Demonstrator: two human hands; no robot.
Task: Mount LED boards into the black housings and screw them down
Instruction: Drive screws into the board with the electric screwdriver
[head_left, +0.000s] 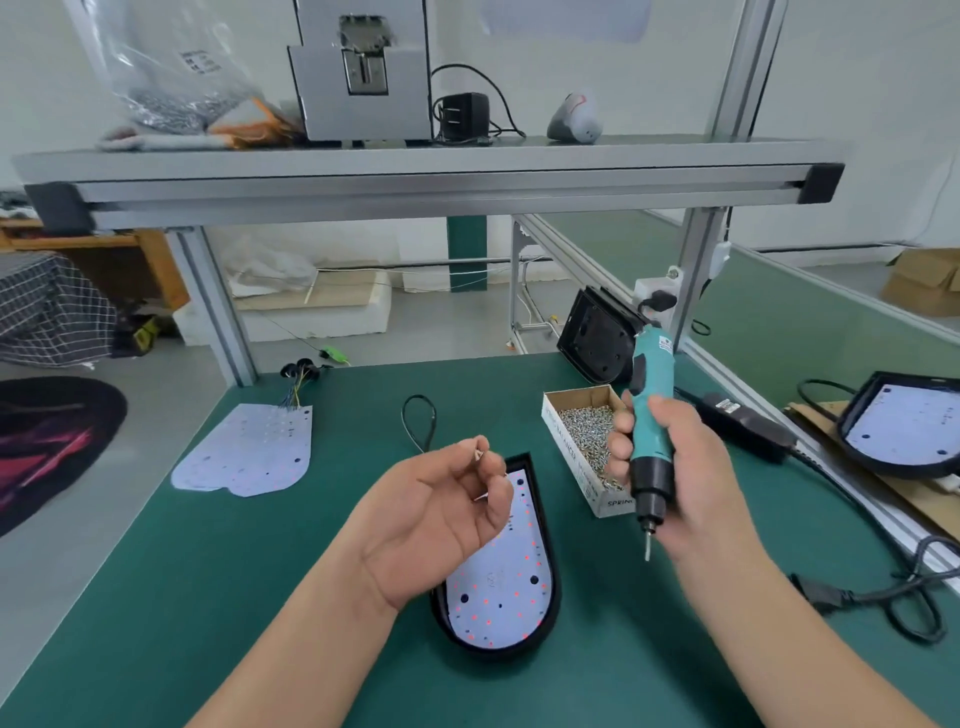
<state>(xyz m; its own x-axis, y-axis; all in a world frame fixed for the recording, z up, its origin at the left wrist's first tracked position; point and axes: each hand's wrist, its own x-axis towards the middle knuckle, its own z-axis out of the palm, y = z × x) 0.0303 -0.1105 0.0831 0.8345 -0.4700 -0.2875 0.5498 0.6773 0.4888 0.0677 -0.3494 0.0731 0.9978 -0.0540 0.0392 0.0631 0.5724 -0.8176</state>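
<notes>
One screw (478, 455) sits pinched between left fingers (486, 442).

White walls (857, 78), evenly lit, close the room along the top of the frame. An aluminium-profile shelf (415, 171) spans the upper middle on grey uprights (215, 312), above a desk (208, 597) topped with green matting. Grey floor (156, 395) shows at the left, with a dark oval rug (47, 436) at the left edge. Above the rug are a wooden bench (104, 244) and a checked cloth (47, 306). Cardboard boxes (924, 280) sit at the far right, and a white foam slab (322, 317) lies on the floor near the centre.
</notes>
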